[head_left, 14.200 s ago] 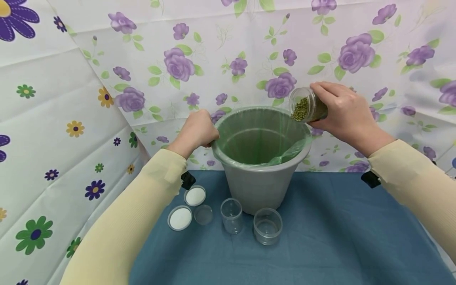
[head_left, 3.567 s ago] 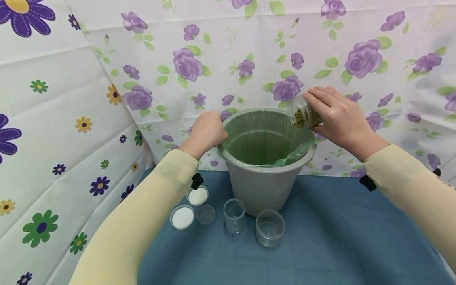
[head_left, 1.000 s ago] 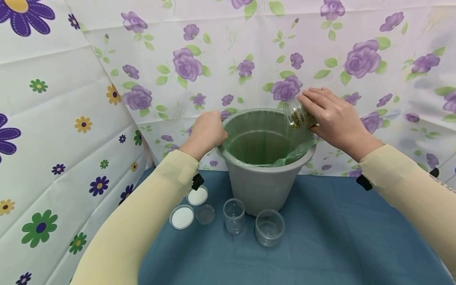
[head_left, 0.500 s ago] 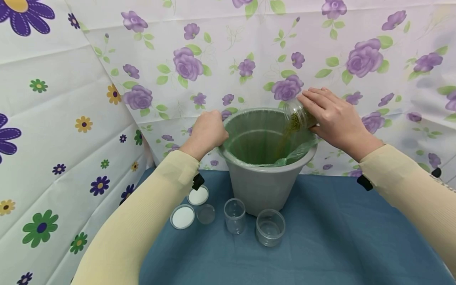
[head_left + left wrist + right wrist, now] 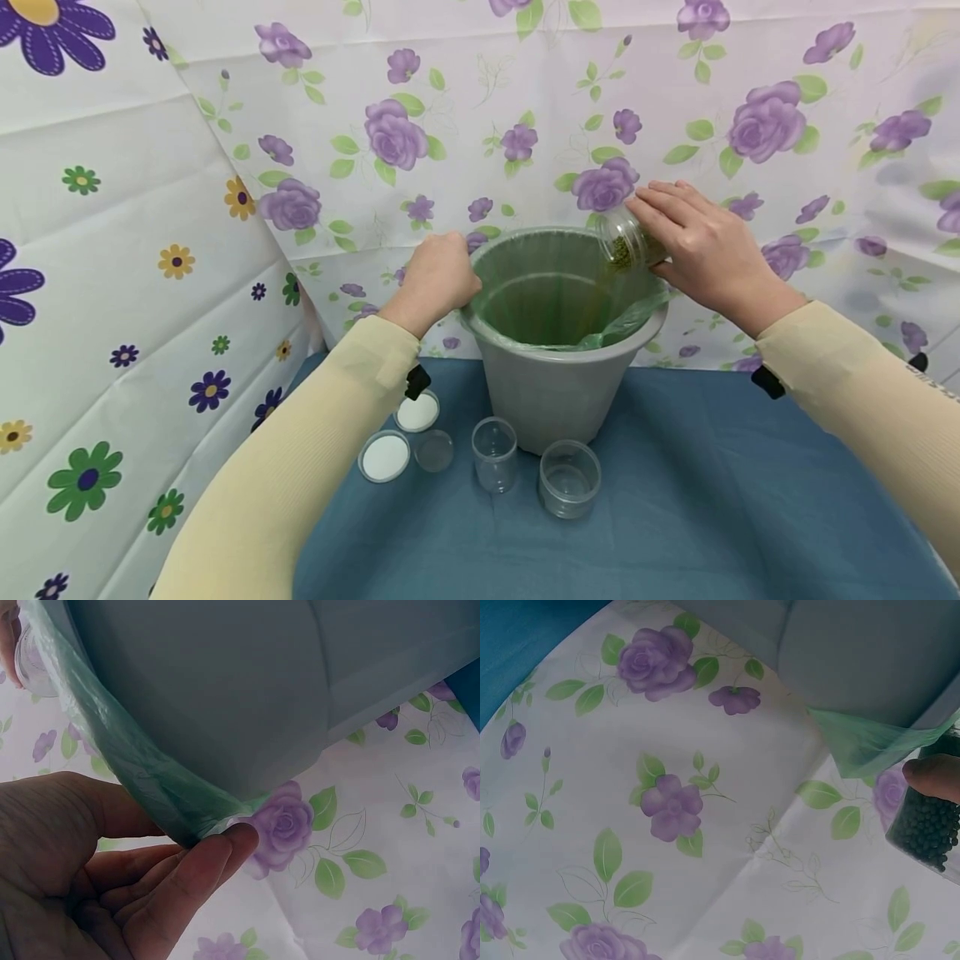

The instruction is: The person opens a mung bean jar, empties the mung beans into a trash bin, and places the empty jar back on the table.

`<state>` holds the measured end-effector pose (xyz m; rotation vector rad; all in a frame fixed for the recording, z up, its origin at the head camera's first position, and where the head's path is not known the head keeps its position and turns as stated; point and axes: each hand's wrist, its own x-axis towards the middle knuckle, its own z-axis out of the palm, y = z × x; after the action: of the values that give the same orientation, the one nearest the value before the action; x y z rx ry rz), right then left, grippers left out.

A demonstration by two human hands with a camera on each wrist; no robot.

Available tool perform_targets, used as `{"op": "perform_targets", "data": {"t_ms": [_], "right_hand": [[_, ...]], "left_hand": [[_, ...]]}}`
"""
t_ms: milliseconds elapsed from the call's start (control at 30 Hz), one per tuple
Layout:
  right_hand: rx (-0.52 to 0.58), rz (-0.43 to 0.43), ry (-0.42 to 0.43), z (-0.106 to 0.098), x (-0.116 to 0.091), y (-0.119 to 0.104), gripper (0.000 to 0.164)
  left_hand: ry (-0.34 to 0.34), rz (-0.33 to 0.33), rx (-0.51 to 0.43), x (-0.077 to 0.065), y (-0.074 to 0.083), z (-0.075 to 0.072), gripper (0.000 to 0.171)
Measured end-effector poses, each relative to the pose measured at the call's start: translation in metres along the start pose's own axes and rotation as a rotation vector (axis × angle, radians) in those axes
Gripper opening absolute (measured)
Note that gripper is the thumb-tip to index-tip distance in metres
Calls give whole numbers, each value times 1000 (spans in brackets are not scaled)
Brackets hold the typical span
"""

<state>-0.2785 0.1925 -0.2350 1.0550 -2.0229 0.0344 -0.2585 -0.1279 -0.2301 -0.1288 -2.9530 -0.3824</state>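
Observation:
In the head view a grey bin stands on the table, lined with a thin green plastic bag. At its left rim is my left hand; the left wrist view shows thumb and fingers pinching the bag's edge. Over the right rim my right hand grips a clear jar, tipped mouth-down to the left. Small green beans lie inside its mouth, and a faint trail of them falls into the bin. In the right wrist view, beans fill the jar's lower end beside a fingertip.
In front of the bin stand a tall clear jar and a wider clear jar. Left of them are two round white-lined lids and a clear lid on the blue cloth. A flowered sheet hangs behind.
Since the earliest frame the right hand has tipped the jar further over the bin. Half a second ago a thicker bean stream fell; now it is thin. The left hand stays at the rim.

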Motion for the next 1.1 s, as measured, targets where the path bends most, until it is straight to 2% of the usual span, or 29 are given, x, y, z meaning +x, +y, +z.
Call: {"op": "perform_targets", "data": {"t_ms": [867, 1100], "right_hand": [[-25, -11, 14, -4, 4, -1, 93], [-23, -21, 15, -5, 4, -1, 95]], "left_hand": [[4, 11, -2, -1, 0, 0, 18], [-1, 12, -19, -2, -1, 1, 27]]}}
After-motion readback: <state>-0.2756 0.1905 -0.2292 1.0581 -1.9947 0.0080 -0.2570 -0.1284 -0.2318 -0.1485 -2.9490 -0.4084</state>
